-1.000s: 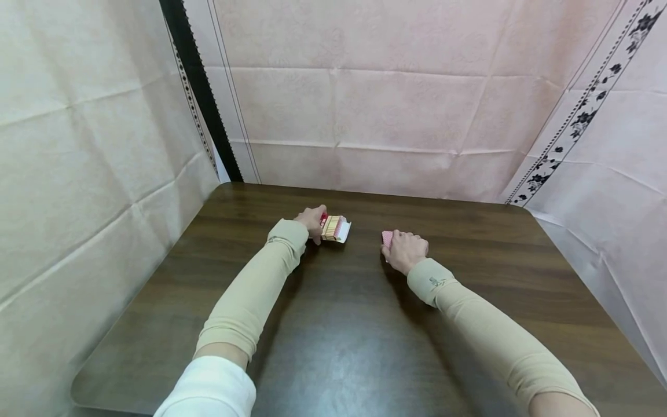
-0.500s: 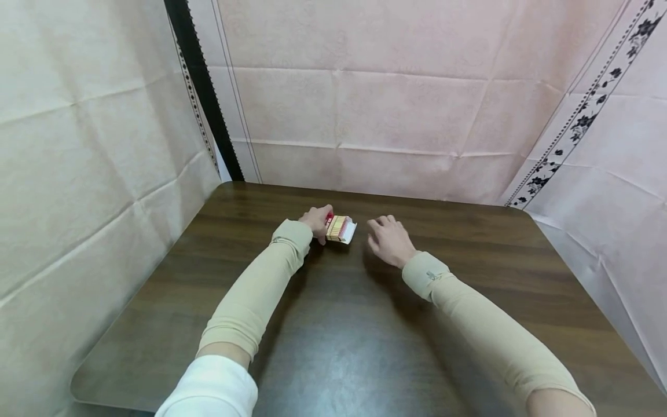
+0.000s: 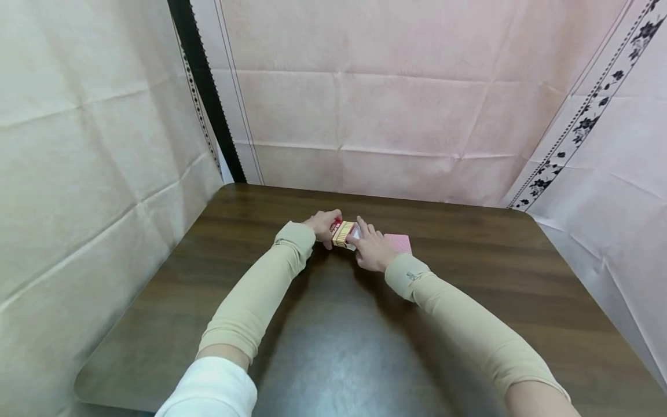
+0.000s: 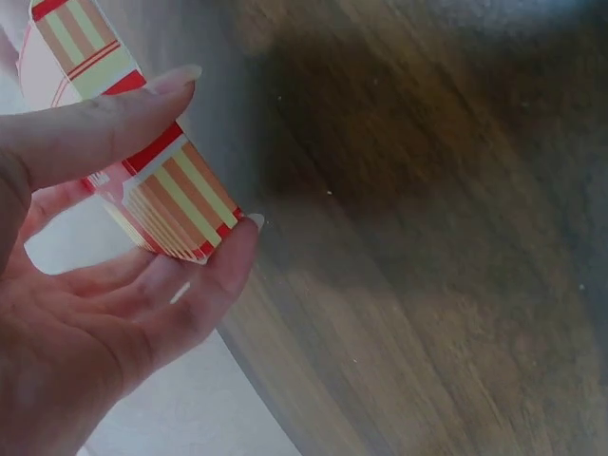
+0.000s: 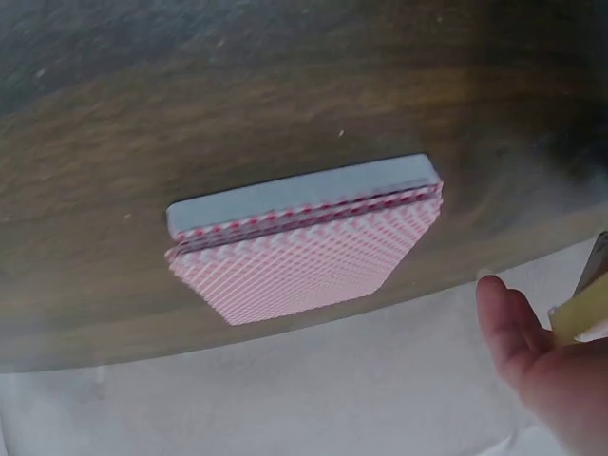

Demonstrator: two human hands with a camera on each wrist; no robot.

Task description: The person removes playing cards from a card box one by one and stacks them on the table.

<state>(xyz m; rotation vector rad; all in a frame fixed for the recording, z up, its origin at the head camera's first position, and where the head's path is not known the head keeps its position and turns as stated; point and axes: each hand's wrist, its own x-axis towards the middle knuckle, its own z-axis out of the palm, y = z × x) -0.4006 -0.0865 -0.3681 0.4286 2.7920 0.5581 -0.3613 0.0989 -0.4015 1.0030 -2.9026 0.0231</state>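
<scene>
Your left hand (image 4: 100, 323) hides some of the striped box (image 4: 185, 195); your right hand (image 3: 373, 251) seems to cover some too.

Around nine o'clock, the left hand (image 4: 104, 328) grips a striped box (image 4: 193, 198); counter (image 4: 418, 237) spreads toward three.

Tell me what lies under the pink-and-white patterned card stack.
The card stack rests on the brown wood-grain tabletop, visible around its edges. Its underside and the patch directly beneath are covered.
</scene>
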